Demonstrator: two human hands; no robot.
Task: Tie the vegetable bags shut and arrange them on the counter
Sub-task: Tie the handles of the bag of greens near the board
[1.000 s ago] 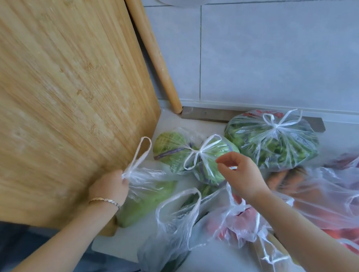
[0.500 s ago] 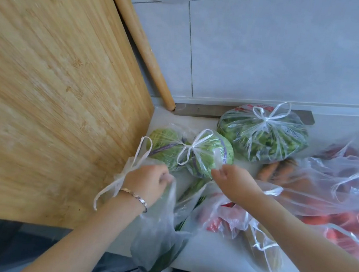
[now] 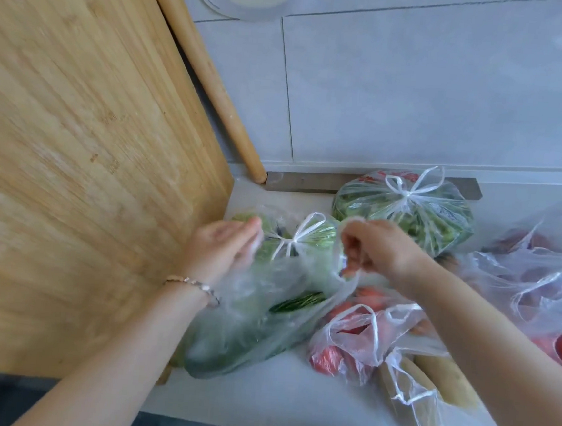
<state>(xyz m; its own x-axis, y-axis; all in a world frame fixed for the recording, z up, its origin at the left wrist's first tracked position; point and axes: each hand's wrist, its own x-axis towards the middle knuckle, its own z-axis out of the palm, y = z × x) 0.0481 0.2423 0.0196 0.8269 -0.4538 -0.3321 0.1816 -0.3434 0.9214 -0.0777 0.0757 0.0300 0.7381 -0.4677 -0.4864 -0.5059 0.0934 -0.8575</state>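
A clear bag of green vegetables (image 3: 256, 332) lies on the white counter (image 3: 257, 406) with its mouth lifted between my hands. My left hand (image 3: 226, 245) is blurred at the bag's left edge, and the plastic runs up into its fingers. My right hand (image 3: 374, 250) pinches the bag's other handle. Right behind my hands sits a tied bag of cabbage (image 3: 318, 236). A tied bag of green beans (image 3: 407, 216) is further back. An untied bag of tomatoes (image 3: 343, 348) and an untied bag of potatoes (image 3: 409, 401) lie at the front right.
A large bamboo cutting board (image 3: 91, 164) leans on the left, close to my left arm. A wooden rolling pin (image 3: 203, 72) leans against the tiled wall. A metal strip (image 3: 302, 181) lies along the wall. Loose bags of red produce (image 3: 536, 283) fill the right side.
Both hands have risen and come closer together over the cabbage bag, drawing the green vegetable bag's mouth up. My right hand now pinches its handle.
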